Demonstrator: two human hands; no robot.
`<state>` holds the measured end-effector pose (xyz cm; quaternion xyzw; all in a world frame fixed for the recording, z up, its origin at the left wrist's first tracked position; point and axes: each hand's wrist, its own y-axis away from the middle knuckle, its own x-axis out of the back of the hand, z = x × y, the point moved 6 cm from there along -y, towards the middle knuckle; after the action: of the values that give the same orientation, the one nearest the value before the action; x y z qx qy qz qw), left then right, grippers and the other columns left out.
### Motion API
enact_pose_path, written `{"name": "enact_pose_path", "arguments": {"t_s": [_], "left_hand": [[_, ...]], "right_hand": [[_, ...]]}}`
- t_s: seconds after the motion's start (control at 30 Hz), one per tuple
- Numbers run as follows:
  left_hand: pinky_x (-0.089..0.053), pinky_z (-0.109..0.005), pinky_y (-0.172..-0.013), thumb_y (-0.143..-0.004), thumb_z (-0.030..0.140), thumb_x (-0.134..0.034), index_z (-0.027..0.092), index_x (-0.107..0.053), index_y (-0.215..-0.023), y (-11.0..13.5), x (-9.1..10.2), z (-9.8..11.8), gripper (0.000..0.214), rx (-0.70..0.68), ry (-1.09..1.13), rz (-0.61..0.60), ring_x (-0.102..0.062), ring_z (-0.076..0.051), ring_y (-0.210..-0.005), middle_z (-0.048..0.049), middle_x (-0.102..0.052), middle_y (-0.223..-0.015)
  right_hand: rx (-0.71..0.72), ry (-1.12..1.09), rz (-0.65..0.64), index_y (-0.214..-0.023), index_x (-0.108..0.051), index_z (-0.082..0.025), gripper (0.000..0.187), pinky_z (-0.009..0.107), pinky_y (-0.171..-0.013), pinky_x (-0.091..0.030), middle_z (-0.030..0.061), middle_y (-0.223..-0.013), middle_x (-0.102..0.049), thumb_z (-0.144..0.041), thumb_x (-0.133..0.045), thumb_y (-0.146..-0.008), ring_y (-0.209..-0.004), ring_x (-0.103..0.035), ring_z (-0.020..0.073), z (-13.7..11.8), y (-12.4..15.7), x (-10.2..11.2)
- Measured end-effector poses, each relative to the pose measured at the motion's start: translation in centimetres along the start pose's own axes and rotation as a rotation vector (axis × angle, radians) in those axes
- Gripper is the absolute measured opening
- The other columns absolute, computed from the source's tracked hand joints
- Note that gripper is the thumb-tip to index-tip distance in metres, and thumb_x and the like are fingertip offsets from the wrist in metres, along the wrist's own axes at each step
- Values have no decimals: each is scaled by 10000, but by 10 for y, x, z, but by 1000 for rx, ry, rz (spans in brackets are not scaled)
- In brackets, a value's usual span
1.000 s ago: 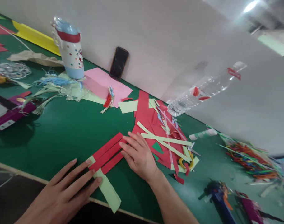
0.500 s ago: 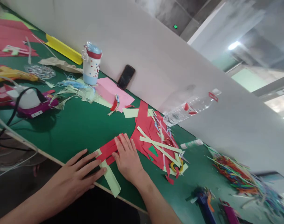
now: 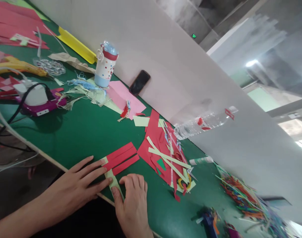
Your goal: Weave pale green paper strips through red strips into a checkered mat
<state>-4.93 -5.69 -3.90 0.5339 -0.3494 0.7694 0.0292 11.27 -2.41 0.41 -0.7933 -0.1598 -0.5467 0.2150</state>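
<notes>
Several red paper strips lie side by side near the front edge of the green table, slit apart at their far end. A light green paper strip crosses at their near end and slants toward the edge. My left hand lies flat with fingers spread, its fingertips on the joint of the red and green paper. My right hand has its thumb on the lower part of the green strip with its fingers curled beside it, gripping the strip; the strip's lower end is partly hidden.
Red paper scraps with green strips and yellow-handled scissors lie to the right. Along the wall stand a cup, a phone and a plastic bottle. A purple power strip with cables is at left; glue guns sit at lower right.
My right hand has left the red strips and moved down toward me, onto the light green strip. The red strips are now uncovered. My left hand stays in place.
</notes>
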Motion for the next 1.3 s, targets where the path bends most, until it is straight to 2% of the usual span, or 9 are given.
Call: {"name": "enact_pose_path", "arguments": {"t_s": [0.17,0.27,0.43,0.6,0.83,0.97,1.1,1.2,1.3], "left_hand": [[-92,-455,-1255,-916,485,-609,283,-490,-1417,1,0,1,554,19,-11,19,-466,-214,-1358,-7,-623,-1356],[-129,-433,-1258,-938,448,-585,215,-537,-1371,3,1,0,495,38,-5,54,-497,-196,-1333,-27,-645,-1332],[-159,-428,-1250,-947,457,-559,237,-586,-1313,4,0,-1,428,24,-8,70,-534,-190,-1297,-25,-650,-1330],[-126,-432,-1251,-940,487,-566,258,-607,-1285,1,0,-2,416,10,-13,27,-532,-201,-1299,-16,-659,-1317],[-86,-459,-1247,-909,447,-625,314,-566,-1342,1,1,0,457,-10,-18,-14,-477,-218,-1347,-25,-640,-1325],[-108,-496,-1232,-869,472,-670,404,-470,-1418,3,-1,0,589,-42,-55,-33,-439,-241,-1377,-33,-601,-1357],[-101,-489,-1231,-877,476,-658,426,-464,-1416,3,-1,0,575,-36,-52,-37,-433,-234,-1380,-26,-595,-1354],[-99,-488,-1232,-882,463,-656,421,-506,-1380,2,-1,0,522,-22,-41,-27,-431,-227,-1379,-25,-599,-1345],[-130,-500,-1225,-886,461,-650,427,-536,-1345,2,1,1,474,-21,-29,-3,-442,-226,-1368,-28,-607,-1327]], "right_hand": [[-15,-26,35,-923,-525,-228,170,434,-794,-401,63,-919,-592,-367,-464,-999,-896,-520,269,-1,-1,-2],[-17,-32,57,-930,-519,-232,122,437,-794,-396,67,-919,-586,-325,-468,-988,-900,-513,276,-1,0,-2],[-9,-33,67,-944,-513,-239,52,440,-789,-388,65,-925,-578,-284,-497,-963,-902,-508,286,-1,2,-2],[-23,-54,50,-932,-507,-242,43,453,-791,-382,63,-925,-576,-273,-535,-945,-906,-500,293,0,2,-2],[-20,-54,42,-955,-529,-239,29,476,-800,-413,73,-953,-596,-255,-541,-933,-929,-519,301,1,4,-3],[22,-47,24,-1017,-569,-236,98,463,-820,-457,88,-1007,-625,-248,-496,-952,-960,-556,291,3,6,2],[109,14,7,-1257,-580,-232,298,468,-910,-486,112,-1181,-638,-253,-453,-988,-1089,-573,288,3,0,6],[176,111,8,-1363,-561,-262,381,512,-989,-470,104,-1370,-581,-318,-463,-1000,-1258,-508,324,1,-5,3],[201,159,7,-1390,-552,-269,402,577,-1022,-444,79,-1447,-544,-361,-440,-1015,-1339,-449,353,0,-7,-5]]}}
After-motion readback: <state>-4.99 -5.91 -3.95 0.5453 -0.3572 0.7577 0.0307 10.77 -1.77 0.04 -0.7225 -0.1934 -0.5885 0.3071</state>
